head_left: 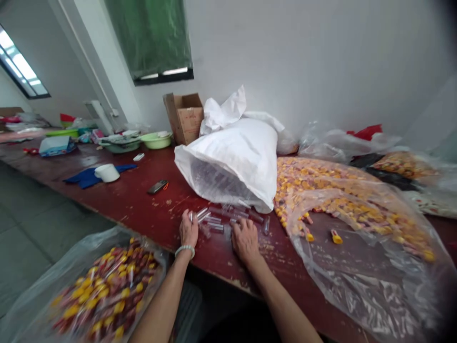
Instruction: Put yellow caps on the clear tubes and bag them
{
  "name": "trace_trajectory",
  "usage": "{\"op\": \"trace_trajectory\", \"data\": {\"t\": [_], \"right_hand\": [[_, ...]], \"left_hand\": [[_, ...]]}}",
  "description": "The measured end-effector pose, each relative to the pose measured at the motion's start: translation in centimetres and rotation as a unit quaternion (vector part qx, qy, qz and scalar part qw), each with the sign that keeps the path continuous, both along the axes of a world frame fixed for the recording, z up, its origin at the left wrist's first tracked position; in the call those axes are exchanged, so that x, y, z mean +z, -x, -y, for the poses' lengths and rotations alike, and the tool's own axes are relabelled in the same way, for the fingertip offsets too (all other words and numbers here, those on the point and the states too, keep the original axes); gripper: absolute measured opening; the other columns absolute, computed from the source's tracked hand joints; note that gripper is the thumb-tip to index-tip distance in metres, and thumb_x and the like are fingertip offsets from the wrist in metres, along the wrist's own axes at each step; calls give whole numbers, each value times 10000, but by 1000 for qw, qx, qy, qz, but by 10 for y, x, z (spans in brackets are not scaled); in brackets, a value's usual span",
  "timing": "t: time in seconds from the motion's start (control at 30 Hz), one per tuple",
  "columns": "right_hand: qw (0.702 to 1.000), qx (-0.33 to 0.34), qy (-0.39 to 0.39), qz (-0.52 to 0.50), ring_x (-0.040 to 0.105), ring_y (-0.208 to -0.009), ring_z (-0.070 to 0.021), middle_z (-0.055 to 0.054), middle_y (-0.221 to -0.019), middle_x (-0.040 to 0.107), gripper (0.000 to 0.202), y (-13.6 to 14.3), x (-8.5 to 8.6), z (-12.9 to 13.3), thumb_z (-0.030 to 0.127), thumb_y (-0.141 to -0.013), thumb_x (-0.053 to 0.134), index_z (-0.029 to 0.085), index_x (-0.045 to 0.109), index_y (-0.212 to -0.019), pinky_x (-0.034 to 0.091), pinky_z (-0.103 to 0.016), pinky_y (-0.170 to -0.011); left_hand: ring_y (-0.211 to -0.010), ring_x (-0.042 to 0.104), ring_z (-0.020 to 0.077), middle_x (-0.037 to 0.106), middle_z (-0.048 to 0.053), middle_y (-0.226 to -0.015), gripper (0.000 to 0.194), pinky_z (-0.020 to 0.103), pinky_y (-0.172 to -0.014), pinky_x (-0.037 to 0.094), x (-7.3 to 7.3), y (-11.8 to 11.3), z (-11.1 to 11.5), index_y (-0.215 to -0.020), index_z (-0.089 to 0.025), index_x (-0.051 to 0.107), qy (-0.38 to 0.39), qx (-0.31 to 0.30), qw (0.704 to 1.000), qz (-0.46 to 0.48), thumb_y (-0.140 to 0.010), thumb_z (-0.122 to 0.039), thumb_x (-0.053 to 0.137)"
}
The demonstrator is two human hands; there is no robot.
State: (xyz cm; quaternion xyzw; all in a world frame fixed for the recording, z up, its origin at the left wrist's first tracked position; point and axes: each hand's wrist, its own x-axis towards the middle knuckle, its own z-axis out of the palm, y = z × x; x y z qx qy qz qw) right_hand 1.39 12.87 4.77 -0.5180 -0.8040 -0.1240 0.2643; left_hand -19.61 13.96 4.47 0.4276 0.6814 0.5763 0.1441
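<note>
Clear plastic tubes lie loose on the dark red table, spilling from the mouth of a white woven sack. My left hand, with a beaded bracelet on its wrist, is closed at the left end of these tubes. A shiny tube end shows at its fingertips. On the right side of the pile, my right hand rests palm down, fingers a little apart and touching the tubes. Another tube lies just right of that hand. What is under the right palm is hidden.
Yellow-capped small pieces cover a plastic sheet on the right. A clear bag of similar yellow-and-red pieces stands below the table's front edge, at left. A phone-like object, white cup, green basin and cardboard box sit farther back.
</note>
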Motion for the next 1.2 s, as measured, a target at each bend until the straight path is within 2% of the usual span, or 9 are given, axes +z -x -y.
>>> {"op": "trace_trajectory", "data": {"t": [0.2, 0.3, 0.43, 0.53, 0.63, 0.8, 0.9, 1.03, 1.2], "right_hand": [[999, -4, 50, 9, 478, -881, -215, -78, -932, 582, 197, 0, -14, 0, 243, -892, 464, 197, 573, -1050, 350, -316, -735], [998, -4, 63, 12, 475, -880, -209, -73, -937, 576, 186, 1, -13, 0, 283, -897, 476, 188, 563, -1031, 341, -308, -747], [998, -1, 67, 16, 471, -895, -222, -73, -976, 579, 254, 0, -11, 2, 314, -887, 498, 189, 545, -1103, 344, -315, -755], [998, 4, 63, 7, 458, -917, -237, -88, -1010, 581, 352, -4, -11, 9, 301, -881, 498, 165, 503, -1205, 350, -328, -781], [998, 7, 62, 3, 455, -907, -237, -96, -1004, 583, 345, -12, -13, 18, 232, -885, 463, 147, 506, -1217, 355, -331, -792], [999, 3, 45, -2, 472, -881, -228, -105, -1011, 577, 304, -23, -20, 29, 218, -890, 440, 144, 535, -1169, 372, -324, -780], [999, -8, 50, -10, 495, -866, -214, -109, -1026, 564, 322, -24, -21, 32, 248, -897, 433, 147, 516, -1191, 389, -306, -756], [998, -12, 65, -14, 512, -863, -215, -121, -1033, 558, 380, -24, -21, 35, 280, -898, 436, 131, 477, -1246, 406, -304, -741], [997, 10, 66, -36, 495, -883, -244, -120, -1007, 586, 328, -31, -21, 37, 279, -877, 479, 137, 532, -1168, 403, -355, -808]], "left_hand": [[-1041, 598, 188, 625, 102, -1114, 361, 331, -925, 460, -16, 13, -2, -1148, -186, 526, -49, 14, 998, 42, -801, -285, 539], [-917, 610, 170, 618, 87, -1038, 408, 262, -728, 508, -18, 18, 2, -1176, -188, 523, -78, 10, 995, 64, -801, -348, 542], [-615, 524, 91, 585, 12, -856, 399, 202, -536, 423, -12, 23, 8, -1153, -217, 556, -92, -18, 989, 114, -770, -330, 558], [-555, 480, 64, 538, -37, -746, 426, 196, -566, 411, -5, 27, 11, -1110, -215, 548, -93, -41, 974, 202, -686, -224, 592], [-679, 573, 94, 565, -39, -736, 499, 231, -710, 448, 1, 30, 16, -1062, -196, 513, -99, -71, 952, 279, -583, -176, 654], [-869, 632, 154, 645, 37, -896, 436, 324, -849, 451, 1, 32, 27, -962, -198, 433, -108, -71, 949, 286, -613, -267, 686], [-890, 619, 154, 639, 58, -978, 371, 322, -853, 451, -6, 36, 36, -904, -201, 445, -87, -51, 973, 207, -632, -281, 683], [-804, 610, 169, 634, 32, -876, 286, 326, -795, 473, -4, 53, 55, -874, -201, 506, 39, -15, 999, -29, -673, -344, 651], [-827, 599, 237, 624, 55, -806, 168, 361, -805, 452, 18, 72, 69, -855, -200, 547, 208, -41, 923, -320, -706, -268, 584]]}}
